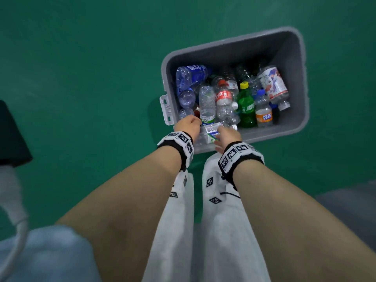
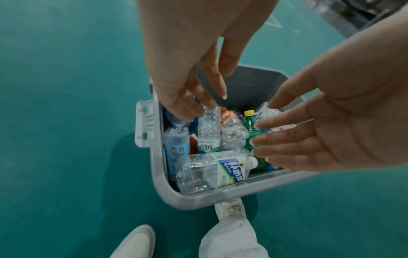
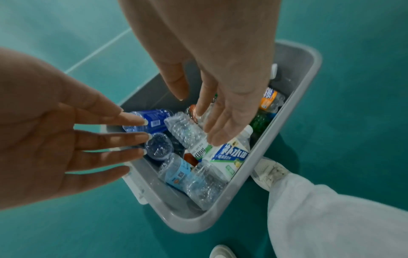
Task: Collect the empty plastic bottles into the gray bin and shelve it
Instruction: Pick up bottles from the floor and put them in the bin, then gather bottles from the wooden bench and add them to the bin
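Observation:
The gray bin stands on the green floor and holds several empty plastic bottles, among them a green one with a yellow cap and a red-labelled one. A clear bottle with a white and blue label lies on its side at the bin's near end, free of both hands. My left hand hovers just above the bottles at the near left corner, fingers straight and spread. My right hand hangs beside it over the labelled bottle, fingers straight and holding nothing.
A white latch handle sticks out from the bin's left side. My legs in white trousers and white shoes stand right against the bin's near wall. A dark object sits at the far left, a gray surface at the right.

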`<state>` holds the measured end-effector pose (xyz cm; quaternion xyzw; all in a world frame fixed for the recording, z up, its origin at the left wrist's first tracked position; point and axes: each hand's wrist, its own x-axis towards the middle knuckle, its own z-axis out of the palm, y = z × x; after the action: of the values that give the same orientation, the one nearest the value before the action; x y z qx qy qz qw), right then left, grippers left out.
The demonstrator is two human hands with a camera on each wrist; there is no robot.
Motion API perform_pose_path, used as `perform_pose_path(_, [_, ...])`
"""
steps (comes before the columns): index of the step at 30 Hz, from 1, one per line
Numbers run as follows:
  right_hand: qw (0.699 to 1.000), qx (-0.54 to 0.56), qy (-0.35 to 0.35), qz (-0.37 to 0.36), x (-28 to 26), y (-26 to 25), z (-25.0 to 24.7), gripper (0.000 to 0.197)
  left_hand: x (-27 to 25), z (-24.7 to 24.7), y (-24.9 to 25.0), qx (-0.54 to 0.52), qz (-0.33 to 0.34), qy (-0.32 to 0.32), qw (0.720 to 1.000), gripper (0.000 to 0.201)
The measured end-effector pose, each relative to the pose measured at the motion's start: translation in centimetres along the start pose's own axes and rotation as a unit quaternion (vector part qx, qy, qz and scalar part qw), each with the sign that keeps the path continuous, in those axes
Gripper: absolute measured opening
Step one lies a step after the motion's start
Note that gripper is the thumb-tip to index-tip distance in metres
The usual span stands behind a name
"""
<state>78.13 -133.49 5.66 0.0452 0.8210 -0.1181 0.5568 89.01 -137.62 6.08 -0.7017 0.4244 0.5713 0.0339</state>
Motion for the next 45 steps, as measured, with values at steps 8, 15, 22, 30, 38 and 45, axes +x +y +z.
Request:
perform_pose_path(8, [0.989,0.145,0.012,-0.04,-10.1,3.1,-4.4,0.02,-9.8,-2.4,4.7,0.12,0.083,-0.06,0.988,0.03])
perform_pose_path(15, [0.973,0.22,0.062,-0.03,-16.6,9.1,-10.7,0.015,-19.6,1.6,7.1,0.211,0.127,-0.127,0.961,0.027])
perform_pose_path(22, [0.947,0.3,0.106,-0.04,-21.1,18.0,-16.9,0.019,-27.7,9.6,6.4,0.279,0.168,-0.185,0.927,0.035])
perform_pose_path(30, [0.897,0.409,0.166,0.02,-24.3,36.8,-22.3,0.014,-39.9,22.4,-3.3,0.405,0.229,-0.255,0.847,0.028])
perform_pose_path(38, [0.815,0.535,0.179,0.132,-25.3,55.7,-19.4,0.011,-49.9,30.6,-15.8,0.503,0.268,-0.331,0.752,0.026])
perform_pose_path(45, [0.675,0.681,0.169,0.227,-27.1,67.3,-12.1,0.016,-56.9,33.4,-28.2,0.598,0.297,-0.406,0.624,0.019])
